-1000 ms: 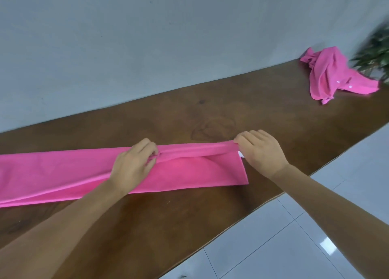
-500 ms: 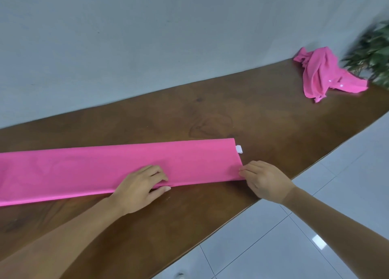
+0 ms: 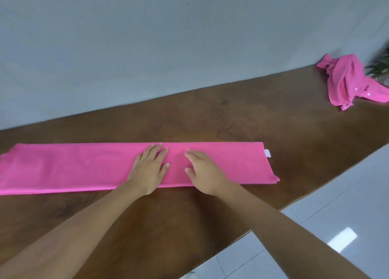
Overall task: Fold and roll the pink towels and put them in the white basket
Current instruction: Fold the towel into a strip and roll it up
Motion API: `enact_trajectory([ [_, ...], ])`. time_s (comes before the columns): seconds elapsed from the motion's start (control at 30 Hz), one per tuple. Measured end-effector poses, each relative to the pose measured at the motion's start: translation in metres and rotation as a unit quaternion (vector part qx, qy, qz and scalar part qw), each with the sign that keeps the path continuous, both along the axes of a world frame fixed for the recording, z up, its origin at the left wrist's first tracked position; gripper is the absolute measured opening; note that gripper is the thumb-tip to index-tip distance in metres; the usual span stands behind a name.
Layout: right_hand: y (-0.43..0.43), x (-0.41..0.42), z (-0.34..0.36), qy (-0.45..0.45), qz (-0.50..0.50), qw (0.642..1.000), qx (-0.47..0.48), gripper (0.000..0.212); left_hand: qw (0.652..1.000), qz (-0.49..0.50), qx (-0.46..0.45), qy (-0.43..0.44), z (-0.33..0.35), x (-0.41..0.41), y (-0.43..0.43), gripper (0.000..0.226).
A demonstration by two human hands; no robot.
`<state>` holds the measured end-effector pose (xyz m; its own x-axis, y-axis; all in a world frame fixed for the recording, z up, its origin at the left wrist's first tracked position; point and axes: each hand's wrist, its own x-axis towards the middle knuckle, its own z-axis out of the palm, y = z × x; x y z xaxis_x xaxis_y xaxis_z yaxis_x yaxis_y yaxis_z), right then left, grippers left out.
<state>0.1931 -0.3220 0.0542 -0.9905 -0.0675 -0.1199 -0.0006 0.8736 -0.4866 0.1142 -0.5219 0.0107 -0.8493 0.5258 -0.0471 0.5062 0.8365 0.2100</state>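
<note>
A pink towel (image 3: 73, 167) lies folded into a long flat strip across the brown wooden table (image 3: 231, 114), running off the left edge of the view. A small white tag (image 3: 267, 153) sticks out at its right end. My left hand (image 3: 148, 170) lies flat on the strip near its middle, fingers straight. My right hand (image 3: 203, 171) rests on the strip just to the right, fingers spread and relaxed. A second pink towel (image 3: 347, 81) lies crumpled at the table's far right. The white basket is not in view.
A grey wall (image 3: 168, 36) runs along the table's far edge. A green plant (image 3: 381, 66) stands at the far right behind the crumpled towel. White floor tiles (image 3: 336, 226) lie beyond the table's near edge at lower right.
Both hands moved from the strip's near edge onto its top surface, coming together near the middle. The right hand left the towel's right end. The strip now lies flat.
</note>
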Motion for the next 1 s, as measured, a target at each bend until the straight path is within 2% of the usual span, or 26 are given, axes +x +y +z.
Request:
enact_trajectory([
  [0.23,-0.094,-0.048,-0.017,-0.140,-0.117,0.977,0.112,0.064,0.999,-0.015,-0.029,0.001,-0.002,-0.021,-0.055,0.067],
  [0.43,-0.110,-0.050,-0.038,-0.111,-0.162,0.966,0.170,0.065,0.999,0.003,-0.043,0.009,-0.006,-0.039,-0.122,0.068],
  [0.63,-0.112,-0.051,-0.041,-0.106,-0.172,0.960,0.193,0.081,0.998,0.051,-0.047,0.002,-0.011,-0.056,-0.193,0.074],
  [1.0,-0.116,-0.051,-0.043,-0.117,-0.180,0.953,0.212,0.069,0.977,0.204,-0.055,-0.009,-0.009,-0.072,-0.308,0.083],
])
